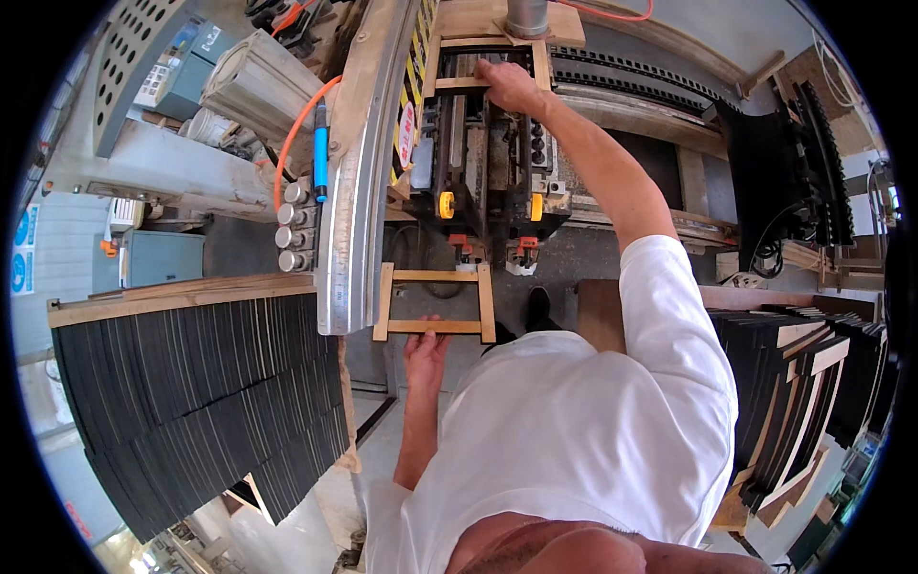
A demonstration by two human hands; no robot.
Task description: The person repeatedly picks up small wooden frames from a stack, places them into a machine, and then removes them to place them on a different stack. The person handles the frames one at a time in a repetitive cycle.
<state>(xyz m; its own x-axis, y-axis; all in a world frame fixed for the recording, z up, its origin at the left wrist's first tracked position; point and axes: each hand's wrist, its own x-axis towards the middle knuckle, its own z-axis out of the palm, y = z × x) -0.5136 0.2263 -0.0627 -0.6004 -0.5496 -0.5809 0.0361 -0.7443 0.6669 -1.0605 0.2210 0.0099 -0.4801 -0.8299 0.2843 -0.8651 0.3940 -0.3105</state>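
My left hand (426, 346) grips the near bar of a small wooden frame (436, 275), held level in front of my body. Two side rails and two crossbars make up this frame. Stretched far forward, my right hand (509, 86) has its fingers curled at the near bar of a second wooden frame (461, 83). That one lies on the machine bed (469, 143), below a metal cylinder (527, 17). Part of the second frame is hidden by my hand.
Yellow knobs (447, 205) and red clamps (524, 245) sit on the machine's near end. A metal beam (354, 230) runs along its left, with a blue air gun (320, 158). Black panels (201, 392) are stacked at left; more black pieces (765, 373) stand at right.
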